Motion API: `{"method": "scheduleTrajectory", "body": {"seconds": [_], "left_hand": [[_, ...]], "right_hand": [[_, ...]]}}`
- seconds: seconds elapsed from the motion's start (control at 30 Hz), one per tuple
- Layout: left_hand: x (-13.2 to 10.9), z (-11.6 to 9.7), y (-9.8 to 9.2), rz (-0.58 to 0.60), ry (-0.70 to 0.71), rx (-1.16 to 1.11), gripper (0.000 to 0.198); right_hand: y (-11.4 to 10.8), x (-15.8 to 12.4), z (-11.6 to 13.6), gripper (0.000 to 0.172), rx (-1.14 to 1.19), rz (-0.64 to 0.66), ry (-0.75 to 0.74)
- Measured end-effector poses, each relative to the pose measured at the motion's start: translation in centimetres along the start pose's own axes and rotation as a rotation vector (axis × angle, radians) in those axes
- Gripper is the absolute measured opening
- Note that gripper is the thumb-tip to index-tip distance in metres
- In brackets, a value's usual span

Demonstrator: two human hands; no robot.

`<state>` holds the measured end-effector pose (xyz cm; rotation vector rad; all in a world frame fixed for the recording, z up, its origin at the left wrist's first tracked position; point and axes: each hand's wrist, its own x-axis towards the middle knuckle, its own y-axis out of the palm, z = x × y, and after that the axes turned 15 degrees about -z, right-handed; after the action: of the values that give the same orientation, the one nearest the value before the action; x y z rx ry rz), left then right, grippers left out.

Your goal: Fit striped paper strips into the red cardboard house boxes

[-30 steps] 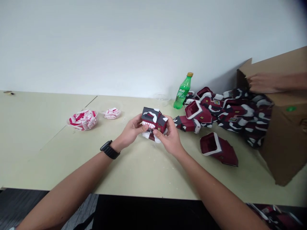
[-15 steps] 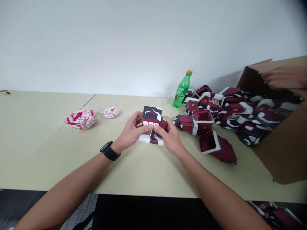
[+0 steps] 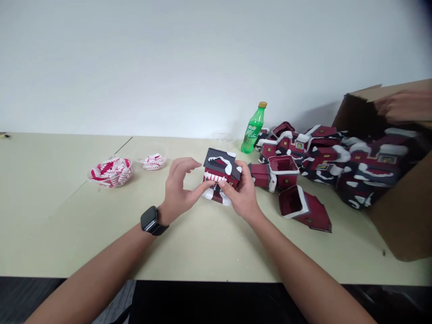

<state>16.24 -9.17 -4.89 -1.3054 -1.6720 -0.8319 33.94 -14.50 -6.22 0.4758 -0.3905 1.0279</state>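
Note:
A small dark red toy house [image 3: 221,172] with a black, snow-painted roof and a red-and-white striped piece at its front is held just above the table. My right hand [image 3: 242,193] grips it from the right side, fingers wrapped round it. My left hand [image 3: 180,186] is at its left, fingers spread and curved, only the thumb tip touching the house's lower front. A black watch [image 3: 150,221] sits on my left wrist.
Several more red houses [image 3: 303,153] spill from a tipped cardboard box [image 3: 401,211] at the right, where another person's hand [image 3: 401,105] rests. A green bottle [image 3: 251,128] stands behind. A clear bowl of red-and-white pieces [image 3: 111,171] and a smaller pile [image 3: 153,161] lie left.
My left hand has let go of the house and opened its fingers. The house is tilted and lifted slightly in my right hand. The box at the right has shifted a little.

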Motion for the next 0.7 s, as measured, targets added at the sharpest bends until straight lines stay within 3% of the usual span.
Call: {"method": "scheduleTrajectory", "body": {"seconds": [0.07,0.17,0.3,0.7], "left_hand": [[0.3,0.0,-0.4,0.015,0.206,0.082,0.028],[0.8,0.1,-1.0,0.058,0.369,0.119,0.016],[1.1,0.7,-1.5,0.121,0.379,0.134,0.014],[1.4,0.9,-1.7,0.108,0.537,0.161,0.017]], "right_hand": [[0.1,0.0,0.1,0.049,0.012,0.000,-0.022],[0.2,-0.1,0.2,0.049,0.013,-0.003,-0.041],[0.3,-0.2,0.4,0.051,0.001,0.007,-0.050],[0.0,-0.2,0.7,0.058,-0.081,0.030,-0.062]]}}
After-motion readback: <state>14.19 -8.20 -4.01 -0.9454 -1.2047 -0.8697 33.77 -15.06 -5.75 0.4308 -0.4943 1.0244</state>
